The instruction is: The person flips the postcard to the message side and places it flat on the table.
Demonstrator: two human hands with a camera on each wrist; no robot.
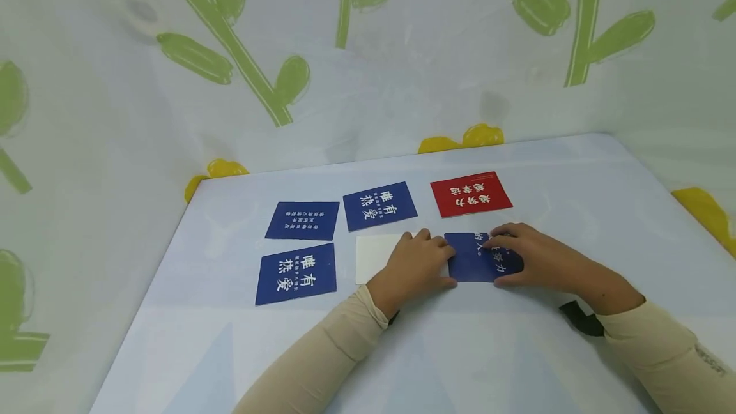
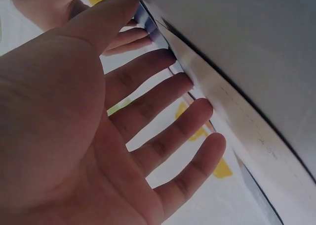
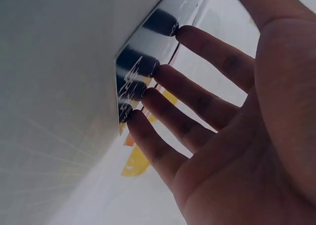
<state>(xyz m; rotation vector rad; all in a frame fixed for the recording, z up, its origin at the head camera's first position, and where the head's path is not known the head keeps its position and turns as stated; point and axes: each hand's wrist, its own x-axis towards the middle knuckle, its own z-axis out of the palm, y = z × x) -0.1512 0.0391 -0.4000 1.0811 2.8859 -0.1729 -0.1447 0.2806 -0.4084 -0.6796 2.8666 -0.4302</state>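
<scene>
A dark blue card (image 1: 470, 267) with white characters lies flat on the table, and my right hand (image 1: 537, 257) rests its fingertips on its right part. In the right wrist view the fingers (image 3: 197, 94) of that hand are spread and touch the card's glossy face. My left hand (image 1: 416, 265) lies over a white card (image 1: 370, 257) just to the left, its fingertips and thumb near the blue card's left edge. The left wrist view shows the left fingers (image 2: 148, 104) lightly bent, tips touching the pale surface. Part of each card is hidden under a hand.
To the left lie three blue cards with white characters: an upper left card (image 1: 301, 220), a lower left card (image 1: 296, 275) and an upper middle card (image 1: 380, 206). A red card (image 1: 471, 194) lies behind the right hand. A leaf-patterned curtain (image 1: 402, 82) hangs behind the white table (image 1: 201, 331).
</scene>
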